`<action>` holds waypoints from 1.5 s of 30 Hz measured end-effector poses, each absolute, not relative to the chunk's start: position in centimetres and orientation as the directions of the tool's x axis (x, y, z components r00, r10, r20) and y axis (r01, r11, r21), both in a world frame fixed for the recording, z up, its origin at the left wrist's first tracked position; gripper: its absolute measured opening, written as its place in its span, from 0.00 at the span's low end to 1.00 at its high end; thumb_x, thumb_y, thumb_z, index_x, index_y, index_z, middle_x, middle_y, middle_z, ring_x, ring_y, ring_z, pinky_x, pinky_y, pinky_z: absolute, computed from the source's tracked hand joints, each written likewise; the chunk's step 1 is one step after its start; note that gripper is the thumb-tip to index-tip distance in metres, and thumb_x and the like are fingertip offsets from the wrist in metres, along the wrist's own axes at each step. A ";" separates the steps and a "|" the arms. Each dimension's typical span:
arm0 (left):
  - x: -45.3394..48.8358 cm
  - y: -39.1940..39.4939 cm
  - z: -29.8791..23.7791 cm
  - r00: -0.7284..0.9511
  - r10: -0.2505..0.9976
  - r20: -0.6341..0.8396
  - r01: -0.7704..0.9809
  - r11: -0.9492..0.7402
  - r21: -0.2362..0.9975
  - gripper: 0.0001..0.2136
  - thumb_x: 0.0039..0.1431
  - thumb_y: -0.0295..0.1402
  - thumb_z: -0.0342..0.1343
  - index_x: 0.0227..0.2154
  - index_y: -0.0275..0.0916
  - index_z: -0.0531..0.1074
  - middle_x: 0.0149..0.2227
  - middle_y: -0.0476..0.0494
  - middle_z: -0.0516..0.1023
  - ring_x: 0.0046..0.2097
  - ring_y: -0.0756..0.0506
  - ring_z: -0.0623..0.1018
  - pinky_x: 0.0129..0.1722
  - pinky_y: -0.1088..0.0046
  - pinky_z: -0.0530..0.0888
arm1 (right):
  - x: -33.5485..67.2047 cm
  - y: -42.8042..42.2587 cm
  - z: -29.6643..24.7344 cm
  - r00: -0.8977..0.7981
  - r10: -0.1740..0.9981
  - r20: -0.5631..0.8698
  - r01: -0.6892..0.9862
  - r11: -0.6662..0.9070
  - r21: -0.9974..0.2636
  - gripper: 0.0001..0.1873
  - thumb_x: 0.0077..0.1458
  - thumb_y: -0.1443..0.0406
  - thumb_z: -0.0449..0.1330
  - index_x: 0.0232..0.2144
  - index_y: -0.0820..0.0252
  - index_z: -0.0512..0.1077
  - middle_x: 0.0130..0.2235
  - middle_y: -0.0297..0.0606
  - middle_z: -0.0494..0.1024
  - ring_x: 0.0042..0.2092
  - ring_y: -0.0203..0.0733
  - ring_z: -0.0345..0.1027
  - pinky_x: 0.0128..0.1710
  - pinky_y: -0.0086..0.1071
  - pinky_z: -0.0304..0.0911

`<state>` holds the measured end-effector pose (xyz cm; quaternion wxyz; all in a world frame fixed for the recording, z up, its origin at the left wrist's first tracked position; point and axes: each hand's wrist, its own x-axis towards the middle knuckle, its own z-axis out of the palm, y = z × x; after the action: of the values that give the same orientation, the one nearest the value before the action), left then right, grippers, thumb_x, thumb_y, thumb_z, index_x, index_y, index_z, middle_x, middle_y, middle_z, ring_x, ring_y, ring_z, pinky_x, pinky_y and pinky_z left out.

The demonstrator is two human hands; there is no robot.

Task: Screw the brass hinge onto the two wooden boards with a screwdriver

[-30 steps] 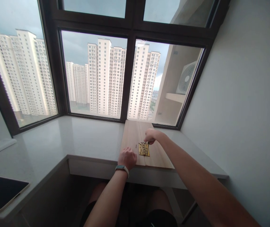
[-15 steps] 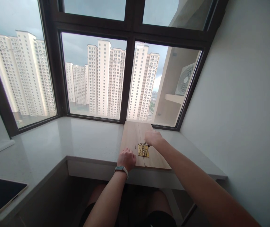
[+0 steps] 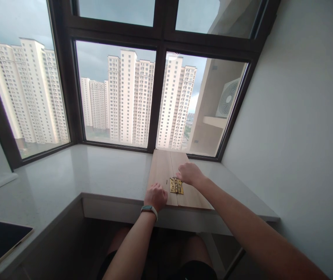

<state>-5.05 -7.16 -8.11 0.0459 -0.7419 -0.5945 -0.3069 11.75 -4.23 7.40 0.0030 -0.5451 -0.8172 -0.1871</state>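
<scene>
Two pale wooden boards (image 3: 161, 168) lie side by side on the sill with a seam between them. A brass-coloured hinge (image 3: 176, 186) sits across that seam, with several small dark screws or pins scattered on it. Left of the hinge, my left hand (image 3: 156, 195) rests curled in a fist on the near left part of the wood; nothing shows in it. My right hand (image 3: 190, 173) is closed just above the hinge's upper right corner. Whatever its fingers pinch is hidden. A small thin metal piece (image 3: 166, 182) lies on the left board.
The white sill (image 3: 114, 171) runs along the dark-framed window. At the lower left lies a tablet-like device (image 3: 3, 239) with a dark screen. A white wall (image 3: 300, 116) rises on the right. My legs are below the sill's front edge.
My right hand has shifted slightly and turned at the wrist, staying over the hinge's upper right side. My left hand keeps its place.
</scene>
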 end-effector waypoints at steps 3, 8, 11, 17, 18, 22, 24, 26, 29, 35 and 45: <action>-5.1 -7.2 -8.1 0.119 0.851 0.511 0.909 -0.301 0.290 0.12 0.65 0.31 0.48 0.35 0.35 0.77 0.41 0.36 0.79 0.47 0.42 0.78 0.54 0.62 0.70 | 11.6 -4.3 6.4 -0.255 0.913 0.319 0.964 0.212 0.161 0.20 0.62 0.52 0.56 0.37 0.62 0.78 0.38 0.50 0.81 0.40 0.48 0.76 0.39 0.33 0.63; -5.1 -7.2 -8.2 0.115 0.854 0.508 0.911 -0.295 0.290 0.12 0.66 0.31 0.48 0.35 0.36 0.77 0.41 0.36 0.79 0.48 0.42 0.78 0.54 0.63 0.70 | 11.7 -4.6 4.3 -0.107 0.884 0.455 0.990 0.135 -0.030 0.24 0.65 0.48 0.51 0.37 0.60 0.75 0.35 0.47 0.79 0.39 0.47 0.74 0.38 0.33 0.61; -5.0 -7.2 -8.2 0.112 0.851 0.513 0.908 -0.298 0.296 0.12 0.66 0.31 0.48 0.35 0.36 0.77 0.42 0.37 0.79 0.48 0.42 0.78 0.54 0.63 0.70 | 11.7 -4.4 2.9 -0.028 0.818 0.574 0.943 0.212 -0.257 0.23 0.67 0.48 0.48 0.36 0.59 0.71 0.36 0.45 0.79 0.39 0.45 0.73 0.38 0.32 0.61; -5.0 -7.6 -7.7 0.110 0.865 0.490 0.907 -0.288 0.306 0.12 0.67 0.31 0.48 0.35 0.36 0.77 0.43 0.36 0.80 0.49 0.42 0.78 0.55 0.63 0.71 | 10.1 -3.8 1.8 0.269 0.822 0.502 0.606 0.261 -0.752 0.33 0.64 0.38 0.36 0.30 0.55 0.65 0.25 0.37 0.72 0.27 0.42 0.66 0.27 0.32 0.60; -5.0 -7.6 -7.6 0.111 0.868 0.485 0.908 -0.286 0.305 0.12 0.67 0.31 0.48 0.35 0.36 0.77 0.43 0.36 0.80 0.50 0.42 0.78 0.55 0.63 0.70 | 9.7 -3.9 1.9 0.282 0.820 0.499 0.587 0.264 -0.765 0.35 0.63 0.36 0.35 0.28 0.55 0.64 0.23 0.36 0.70 0.26 0.42 0.64 0.25 0.32 0.59; -4.9 -7.6 -7.5 0.109 0.873 0.475 0.912 -0.278 0.301 0.12 0.66 0.30 0.49 0.37 0.35 0.78 0.44 0.35 0.80 0.51 0.42 0.77 0.55 0.63 0.70 | 8.6 -4.0 2.1 0.329 0.807 0.491 0.577 0.240 -0.781 0.36 0.62 0.36 0.32 0.22 0.53 0.61 0.19 0.35 0.65 0.24 0.42 0.61 0.23 0.33 0.57; -4.9 -7.5 -7.6 0.105 0.873 0.477 0.917 -0.271 0.293 0.11 0.65 0.30 0.49 0.37 0.35 0.78 0.45 0.36 0.80 0.52 0.41 0.77 0.56 0.63 0.69 | 8.6 -3.8 2.2 0.349 0.813 0.467 0.557 0.221 -0.801 0.35 0.63 0.38 0.33 0.20 0.53 0.61 0.17 0.34 0.63 0.23 0.42 0.60 0.23 0.33 0.57; -4.9 -7.4 -7.7 0.103 0.869 0.483 0.920 -0.267 0.285 0.12 0.65 0.30 0.49 0.37 0.35 0.78 0.45 0.36 0.80 0.53 0.41 0.77 0.57 0.63 0.69 | 8.8 -3.4 2.3 0.314 0.852 0.419 0.503 0.225 -0.834 0.32 0.63 0.41 0.36 0.19 0.52 0.59 0.16 0.33 0.61 0.22 0.40 0.58 0.23 0.32 0.58; -4.9 -7.5 -7.7 0.105 0.871 0.480 0.921 -0.267 0.284 0.12 0.65 0.30 0.48 0.37 0.35 0.78 0.45 0.36 0.80 0.52 0.41 0.77 0.57 0.63 0.69 | 9.6 -2.7 2.3 0.134 0.925 0.357 0.400 0.279 -0.873 0.26 0.62 0.46 0.42 0.18 0.51 0.53 0.16 0.30 0.57 0.19 0.37 0.52 0.22 0.30 0.56; -4.9 -7.7 -7.5 0.105 0.874 0.475 0.917 -0.270 0.295 0.12 0.66 0.30 0.48 0.36 0.36 0.78 0.44 0.36 0.80 0.50 0.42 0.78 0.55 0.63 0.71 | 9.9 -2.3 1.4 0.130 0.896 0.424 0.318 0.367 -0.874 0.12 0.58 0.58 0.41 0.25 0.52 0.56 0.21 0.30 0.63 0.22 0.37 0.56 0.23 0.28 0.57; -4.9 -7.5 -7.7 0.113 0.866 0.488 0.913 -0.284 0.292 0.12 0.66 0.30 0.48 0.35 0.36 0.77 0.39 0.37 0.79 0.45 0.43 0.78 0.52 0.65 0.72 | 7.0 -4.6 0.8 0.453 0.783 0.427 0.457 0.207 -0.865 0.27 0.67 0.54 0.31 0.47 0.59 0.64 0.45 0.50 0.74 0.44 0.46 0.69 0.42 0.33 0.63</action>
<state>-4.92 -7.51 -7.69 0.0404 -0.7449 -0.5970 -0.2951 7.04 -4.64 0.83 0.5907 -0.6144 -0.5045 0.1379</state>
